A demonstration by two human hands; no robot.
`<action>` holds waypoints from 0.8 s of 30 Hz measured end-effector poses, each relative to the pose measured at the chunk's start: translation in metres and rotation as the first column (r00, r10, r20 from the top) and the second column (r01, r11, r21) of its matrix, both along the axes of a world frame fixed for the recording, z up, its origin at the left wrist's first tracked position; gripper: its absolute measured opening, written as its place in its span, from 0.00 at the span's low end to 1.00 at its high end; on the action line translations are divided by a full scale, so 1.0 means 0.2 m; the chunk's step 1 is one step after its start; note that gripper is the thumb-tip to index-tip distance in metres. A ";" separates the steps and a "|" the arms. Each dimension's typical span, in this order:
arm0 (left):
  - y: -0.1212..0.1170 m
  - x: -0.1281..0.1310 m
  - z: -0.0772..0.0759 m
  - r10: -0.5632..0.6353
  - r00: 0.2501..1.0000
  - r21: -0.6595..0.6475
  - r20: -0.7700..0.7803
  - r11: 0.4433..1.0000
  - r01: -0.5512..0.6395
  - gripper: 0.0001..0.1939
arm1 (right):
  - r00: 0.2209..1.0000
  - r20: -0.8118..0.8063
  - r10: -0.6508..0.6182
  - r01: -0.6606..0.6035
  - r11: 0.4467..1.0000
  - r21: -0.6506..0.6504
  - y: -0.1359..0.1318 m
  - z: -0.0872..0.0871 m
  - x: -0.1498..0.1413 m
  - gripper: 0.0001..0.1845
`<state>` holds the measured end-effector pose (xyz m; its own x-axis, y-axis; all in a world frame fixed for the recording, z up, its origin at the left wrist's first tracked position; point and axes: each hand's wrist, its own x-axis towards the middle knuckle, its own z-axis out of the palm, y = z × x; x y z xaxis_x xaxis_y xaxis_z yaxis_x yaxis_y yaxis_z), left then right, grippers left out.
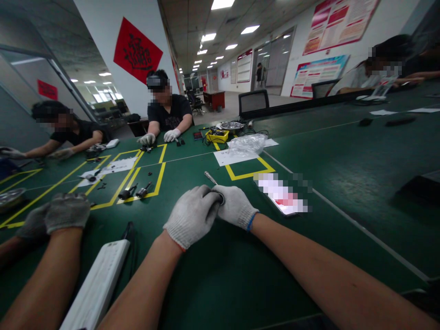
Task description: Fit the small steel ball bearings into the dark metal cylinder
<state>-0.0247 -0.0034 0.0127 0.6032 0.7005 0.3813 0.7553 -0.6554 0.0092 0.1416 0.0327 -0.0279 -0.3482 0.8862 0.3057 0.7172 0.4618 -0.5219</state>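
My left hand (193,211) and my right hand (236,206), both in white knit gloves, meet over the green table. The fingers of both are closed around a small dark round part (222,198) with a pale rim. Most of that part is hidden by the gloves, so its kind does not show. Just beyond my fingertips a slim metal shaft, like a screwdriver's (210,178), points away to the left; its near end is hidden behind my right hand. Two black cylindrical parts with metal ends (143,189) lie farther left, inside a yellow taped outline.
A phone (282,195) lies right of my hands. A white power strip (98,284) runs beside my left forearm. At left are a neighbour's gloved hands (67,213). Paper (233,158), plastic wrap (249,144) and a yellow tray (217,136) lie ahead; other people sit around the table.
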 end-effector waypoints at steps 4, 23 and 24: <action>0.00 -0.01 0.00 -0.027 1.000 0.019 0.013 0.999 0.027 0.12 | 1.000 -0.008 0.002 -0.002 1.000 0.002 0.00 0.01 0.00 0.07; -0.01 -0.01 -0.01 -0.076 0.995 0.056 0.067 0.996 0.072 0.13 | 0.999 0.032 -0.015 0.015 1.000 0.000 -0.01 0.03 0.00 0.07; -0.01 -0.02 -0.01 -0.076 0.994 0.058 0.073 0.996 0.072 0.13 | 0.999 0.031 -0.014 0.014 1.000 -0.004 -0.01 0.03 0.00 0.07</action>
